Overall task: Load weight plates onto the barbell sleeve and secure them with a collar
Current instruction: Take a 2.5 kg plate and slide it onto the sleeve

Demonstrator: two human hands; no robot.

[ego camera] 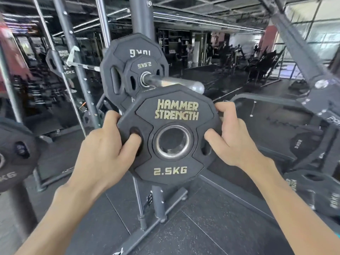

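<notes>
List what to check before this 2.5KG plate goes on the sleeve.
1. Grip: left hand and right hand both hold the black polygonal rubber 2.5KG plate at its side slots: ok.
2. Plate hole level with the bare steel barbell sleeve: not ok, it sits below the sleeve's end.
3. Free sleeve room: ok, bare steel shows outside the loaded plates.
4. Loaded black 2.5KG plate flush against the larger black 10KG plate: cannot tell from this angle.
5. Collar within reach: cannot tell, none in view.
</notes>
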